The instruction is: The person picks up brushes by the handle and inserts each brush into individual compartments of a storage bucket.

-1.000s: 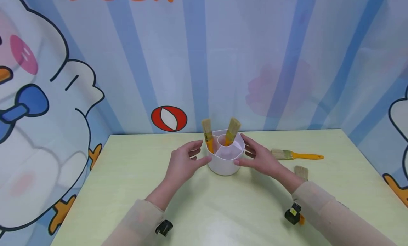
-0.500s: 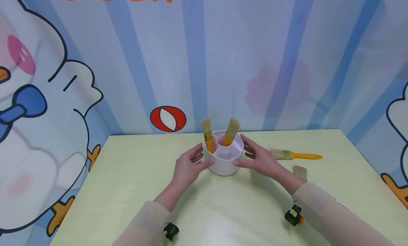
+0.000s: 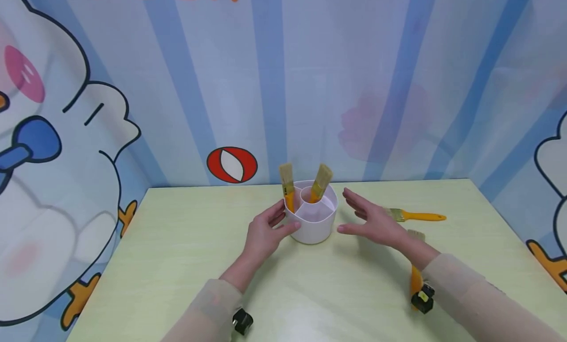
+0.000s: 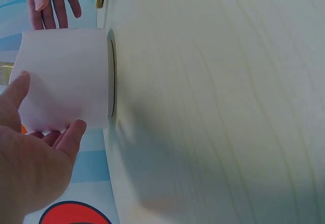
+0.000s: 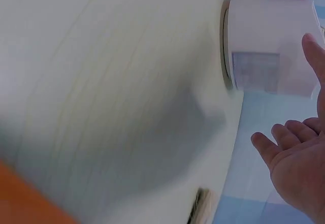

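A white round divided organizer [image 3: 312, 230] stands on the table with two paintbrushes upright in it. One paintbrush [image 3: 287, 182] leans in the left compartment, and the other paintbrush [image 3: 322, 179] is in the central ring. My left hand [image 3: 261, 236] holds the organizer's left side, thumb on the front and fingers farther round; the left wrist view shows them against its wall [image 4: 66, 76]. My right hand [image 3: 378, 225] is apart from the organizer's right side, fingers spread and holding nothing. In the right wrist view a gap separates my right fingers from the organizer [image 5: 264, 36].
One yellow-handled paintbrush [image 3: 423, 216] lies on the table behind my right wrist. Another paintbrush [image 3: 415, 278] lies under my right forearm, partly hidden. The pale table [image 3: 186, 243] meets a printed blue backdrop [image 3: 310, 86] at its far edge.
My right hand has let go of the organizer and moved right. My left hand has moved right and closed in on the organizer's left side. The organizer stays in place.
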### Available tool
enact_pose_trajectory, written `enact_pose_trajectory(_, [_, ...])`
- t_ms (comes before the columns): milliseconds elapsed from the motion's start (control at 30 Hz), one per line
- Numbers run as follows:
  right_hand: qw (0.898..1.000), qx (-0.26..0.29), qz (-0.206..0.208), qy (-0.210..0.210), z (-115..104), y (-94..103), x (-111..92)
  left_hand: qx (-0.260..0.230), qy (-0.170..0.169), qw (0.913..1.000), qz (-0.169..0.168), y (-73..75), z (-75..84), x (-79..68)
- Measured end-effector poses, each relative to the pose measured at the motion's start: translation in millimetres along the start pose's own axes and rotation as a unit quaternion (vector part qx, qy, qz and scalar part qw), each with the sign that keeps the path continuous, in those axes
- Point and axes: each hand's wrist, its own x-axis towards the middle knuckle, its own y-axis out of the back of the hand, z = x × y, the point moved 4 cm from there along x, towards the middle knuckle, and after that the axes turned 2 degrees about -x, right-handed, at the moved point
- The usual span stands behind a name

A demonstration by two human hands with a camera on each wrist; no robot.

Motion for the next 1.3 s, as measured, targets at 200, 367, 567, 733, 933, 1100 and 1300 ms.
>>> enact_pose_trajectory(200, [0.997,-0.079,-0.006,-0.003,4,30.4,-10,-0.001,0.001,1.0,0.005,-4.1,-1.2,0.8])
enact_pose_trajectory(367, [0.989,-0.15,-0.008,-0.014,10,58.7,-19,-0.001,0.002,1.0,0.006,-6.4,-2.6,1.8])
enact_pose_trajectory(567, [0.976,-0.214,-0.021,-0.015,23,84.9,-26,0.002,0.003,1.0,0.006,-7.1,-3.9,3.1])
enact_pose_trajectory(733, [0.967,-0.252,-0.027,-0.012,38,97.7,-29,0.002,0.004,1.0,0.008,-6.2,-4.3,3.4])
enact_pose_trajectory(933, [0.963,-0.268,-0.036,-0.013,55,103.5,-33,0.006,0.008,0.9998,0.014,-4.7,-4.6,2.6])
enact_pose_trajectory(1100, [0.959,-0.28,-0.039,-0.026,67,105.1,-34,0.005,0.014,0.9998,0.015,-4.8,-4.9,1.5])
enact_pose_trajectory(1300, [0.957,-0.282,-0.047,-0.045,82,106.2,-35,-0.001,0.014,0.9998,0.017,-5.2,-3.9,0.1])
